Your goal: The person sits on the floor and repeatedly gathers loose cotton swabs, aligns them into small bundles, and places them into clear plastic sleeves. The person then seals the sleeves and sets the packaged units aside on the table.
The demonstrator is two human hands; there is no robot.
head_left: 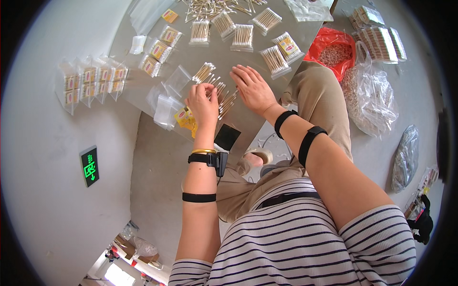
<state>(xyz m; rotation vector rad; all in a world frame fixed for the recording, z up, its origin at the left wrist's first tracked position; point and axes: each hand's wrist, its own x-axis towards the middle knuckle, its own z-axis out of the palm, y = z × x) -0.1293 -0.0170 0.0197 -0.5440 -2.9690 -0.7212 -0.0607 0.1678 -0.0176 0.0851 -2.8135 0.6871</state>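
My left hand is curled at the table's near edge, its thumb and fingers closed on cotton swabs beside it. My right hand is stretched out flat to the right of the loose swabs, with nothing visible in it. Beyond the left hand lies another small bunch of swabs. Yellow printed cards are partly hidden by my left wrist. Clear plastic bags lie left of that wrist.
Filled swab packs and a swab heap occupy the table's far side. Several packs stand along the left wall. A red bag and a clear bag sit to the right, beyond my knee. A dark square marks the near edge.
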